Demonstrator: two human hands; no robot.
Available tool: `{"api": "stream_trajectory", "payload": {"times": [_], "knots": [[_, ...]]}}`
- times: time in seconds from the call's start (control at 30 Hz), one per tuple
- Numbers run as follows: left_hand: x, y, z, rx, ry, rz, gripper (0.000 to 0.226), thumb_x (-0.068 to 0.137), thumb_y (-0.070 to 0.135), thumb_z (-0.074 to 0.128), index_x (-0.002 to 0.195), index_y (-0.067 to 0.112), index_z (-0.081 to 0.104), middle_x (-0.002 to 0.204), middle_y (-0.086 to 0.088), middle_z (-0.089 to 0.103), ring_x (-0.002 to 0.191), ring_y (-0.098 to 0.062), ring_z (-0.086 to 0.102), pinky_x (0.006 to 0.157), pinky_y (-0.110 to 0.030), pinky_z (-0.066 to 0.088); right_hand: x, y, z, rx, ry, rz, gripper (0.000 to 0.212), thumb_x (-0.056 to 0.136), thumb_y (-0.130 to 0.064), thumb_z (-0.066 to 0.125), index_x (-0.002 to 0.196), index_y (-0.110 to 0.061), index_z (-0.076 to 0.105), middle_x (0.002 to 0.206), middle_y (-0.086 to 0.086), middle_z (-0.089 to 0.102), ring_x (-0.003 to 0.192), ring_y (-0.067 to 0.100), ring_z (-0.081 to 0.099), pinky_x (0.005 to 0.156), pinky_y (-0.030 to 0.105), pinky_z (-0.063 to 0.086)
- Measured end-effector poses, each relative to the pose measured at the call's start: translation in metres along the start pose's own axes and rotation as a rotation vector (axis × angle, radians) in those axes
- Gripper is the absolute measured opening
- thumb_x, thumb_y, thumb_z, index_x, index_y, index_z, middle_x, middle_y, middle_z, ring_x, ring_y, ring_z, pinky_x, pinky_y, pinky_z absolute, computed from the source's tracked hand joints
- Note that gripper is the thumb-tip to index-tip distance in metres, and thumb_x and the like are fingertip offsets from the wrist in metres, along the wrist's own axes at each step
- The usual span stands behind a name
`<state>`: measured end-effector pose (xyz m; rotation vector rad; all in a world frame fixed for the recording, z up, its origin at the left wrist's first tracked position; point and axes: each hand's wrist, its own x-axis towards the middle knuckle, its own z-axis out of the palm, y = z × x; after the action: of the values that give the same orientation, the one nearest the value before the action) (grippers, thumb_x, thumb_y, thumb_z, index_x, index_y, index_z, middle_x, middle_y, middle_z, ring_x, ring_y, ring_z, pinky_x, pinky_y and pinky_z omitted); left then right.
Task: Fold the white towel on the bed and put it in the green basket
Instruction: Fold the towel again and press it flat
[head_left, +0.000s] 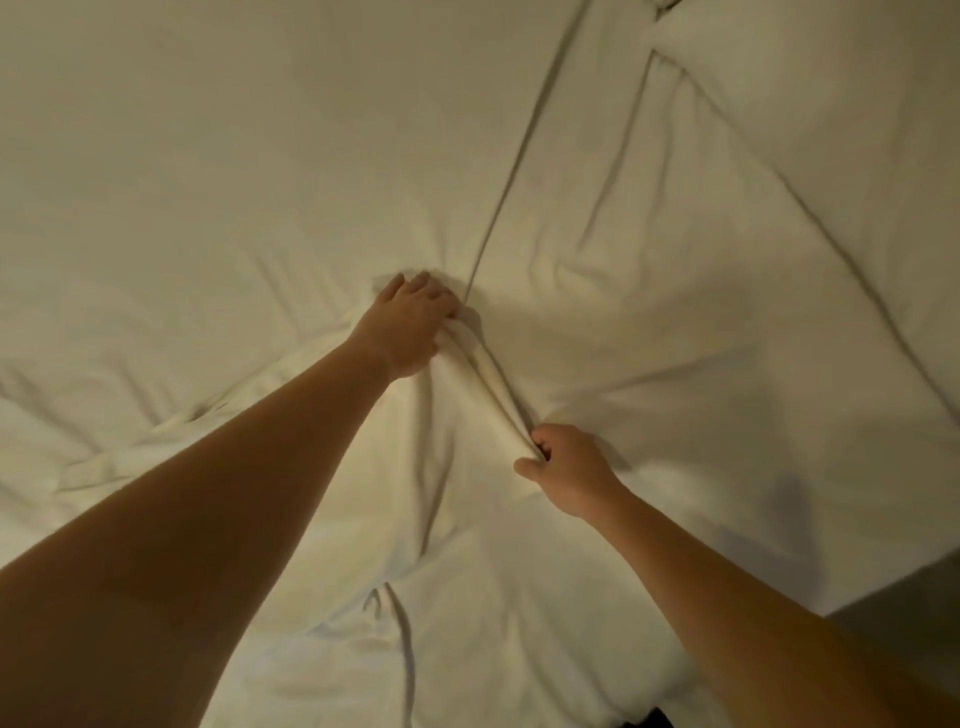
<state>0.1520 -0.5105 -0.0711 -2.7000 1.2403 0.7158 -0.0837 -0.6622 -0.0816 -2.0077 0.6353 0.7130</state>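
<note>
The white towel (457, 467) lies rumpled on the white bed (208, 156), hard to tell apart from the bedding. My left hand (410, 325) grips its far end near the middle of the view. My right hand (563, 470) pinches a bunched fold of the same towel, closer to me and to the right. A ridge of gathered cloth runs between the two hands. The green basket is not in view.
A seam or gap (519, 156) runs from the top centre down toward my left hand. Puffy bedding (805, 130) with deep creases fills the upper right. The bed's edge and dark floor (909, 597) show at the lower right.
</note>
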Motion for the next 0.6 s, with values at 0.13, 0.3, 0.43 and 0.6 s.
{"api": "stream_trajectory", "payload": {"times": [0.13, 0.3, 0.43, 0.6], "knots": [[0.001, -0.006, -0.006, 0.008, 0.048, -0.020, 0.035, 0.084, 0.021, 0.073, 0.116, 0.025, 0.061, 0.116, 0.001, 0.066, 0.120, -0.023, 0.059, 0.120, -0.041, 0.021, -0.005, 0.003, -0.006, 0.055, -0.018, -0.013, 0.028, 0.086, -0.028, 0.073, 0.071, -0.024, 0.049, 0.067, -0.004, 0.048, 0.057, 0.009, 0.042, 0.055, 0.024, 0.033], [-0.017, -0.005, -0.027, -0.079, 0.078, -0.041, 0.022, 0.087, 0.014, 0.070, 0.106, 0.025, 0.073, 0.096, 0.002, 0.065, 0.097, -0.026, 0.061, 0.080, -0.041, 0.054, -0.021, -0.007, -0.009, 0.086, -0.004, -0.035, 0.021, 0.086, -0.026, 0.072, 0.095, -0.009, 0.063, 0.086, 0.012, 0.066, 0.078, 0.029, 0.063, 0.072, 0.038, 0.050], [-0.039, -0.015, -0.040, -0.121, 0.099, -0.079, 0.017, 0.087, 0.010, 0.066, 0.095, 0.024, 0.072, 0.092, 0.004, 0.064, 0.088, -0.024, 0.063, 0.067, -0.038, 0.056, -0.037, -0.025, -0.008, 0.081, 0.030, -0.088, 0.027, 0.082, -0.027, 0.069, 0.076, -0.006, 0.054, 0.060, 0.001, 0.046, 0.053, 0.014, 0.037, 0.053, 0.032, 0.032], [-0.089, -0.036, -0.047, -0.142, 0.175, -0.119, 0.018, 0.089, 0.010, 0.057, 0.088, 0.027, 0.053, 0.082, 0.002, 0.063, 0.072, -0.027, 0.061, 0.061, -0.038, 0.054, -0.065, -0.061, 0.003, 0.067, 0.054, -0.160, 0.011, 0.082, -0.027, 0.071, 0.084, -0.018, 0.066, 0.072, -0.002, 0.067, 0.063, 0.012, 0.060, 0.053, 0.018, 0.042]]}}
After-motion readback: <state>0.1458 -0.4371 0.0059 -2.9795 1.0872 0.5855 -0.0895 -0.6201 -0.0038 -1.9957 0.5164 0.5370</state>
